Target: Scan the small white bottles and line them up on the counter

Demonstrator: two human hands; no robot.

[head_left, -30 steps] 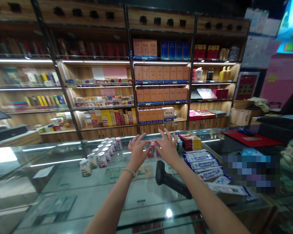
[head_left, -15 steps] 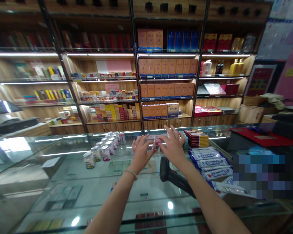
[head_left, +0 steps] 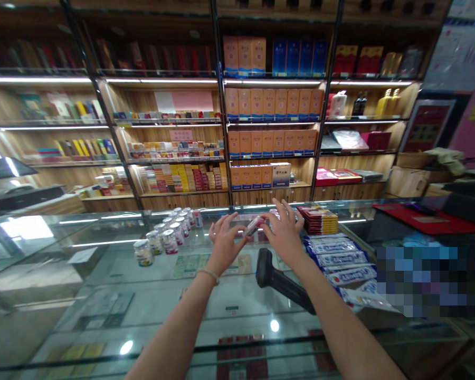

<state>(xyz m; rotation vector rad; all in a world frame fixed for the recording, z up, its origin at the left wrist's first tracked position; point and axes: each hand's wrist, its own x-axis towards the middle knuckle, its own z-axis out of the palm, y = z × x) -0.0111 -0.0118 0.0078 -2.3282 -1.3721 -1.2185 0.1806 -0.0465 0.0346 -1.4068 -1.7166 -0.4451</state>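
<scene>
Two hands holding a small pack above a glass counter.

The left hand [head_left: 225, 242] and right hand [head_left: 285, 235] pinched a small pack [head_left: 253, 226] by its ends, remaining fingers spread, above the glass counter [head_left: 103, 274]. On the counter, a black scanner [head_left: 279, 281] lay beneath the right wrist, white jars [head_left: 164, 236] stood left of the hands, and blue-white packets [head_left: 336, 258] lay to the right.

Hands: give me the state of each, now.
Left hand: fingers pinching one end of the small packet.
Right hand: fingers pinching its other end.
</scene>
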